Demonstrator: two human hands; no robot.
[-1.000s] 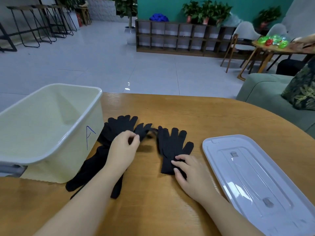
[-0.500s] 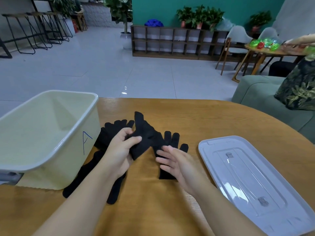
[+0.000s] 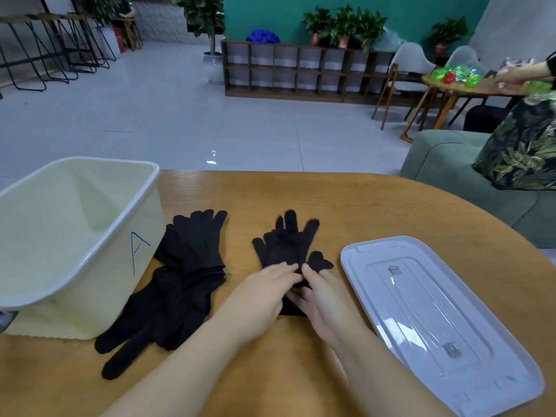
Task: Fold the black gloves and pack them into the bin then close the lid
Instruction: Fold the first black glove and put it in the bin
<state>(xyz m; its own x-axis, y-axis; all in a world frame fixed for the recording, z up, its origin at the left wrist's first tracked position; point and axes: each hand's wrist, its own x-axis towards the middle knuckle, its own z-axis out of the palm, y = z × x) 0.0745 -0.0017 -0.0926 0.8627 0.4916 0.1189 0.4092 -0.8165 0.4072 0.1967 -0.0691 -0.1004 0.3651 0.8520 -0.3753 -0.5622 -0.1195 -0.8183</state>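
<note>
Bench (image 3: 346,206): wooden, rounded edge.
Left grip (image 3: 264,288): pinches the stacked gloves (image 3: 287,245) at the cuff.
Right grip (image 3: 320,299): pinches the same cuff.
Glove pile (image 3: 183,275): left of both grips.
Bin (image 3: 75,236): beyond the pile, open.
Lid (image 3: 436,320): right of the grips.

A round wooden table (image 3: 361,206) fills the foreground. Beyond it lies a pale tiled floor (image 3: 180,115). A dark cubby shelf (image 3: 301,70) stands against a teal wall (image 3: 391,13), with potted plants (image 3: 343,25) and a blue bundle (image 3: 263,36) on top. At right, a green sofa (image 3: 451,170) holds a leaf-print cushion (image 3: 523,145). Behind it a small table (image 3: 469,88) carries green and red balls (image 3: 454,75). Black stools (image 3: 45,52) stand far left.
</note>
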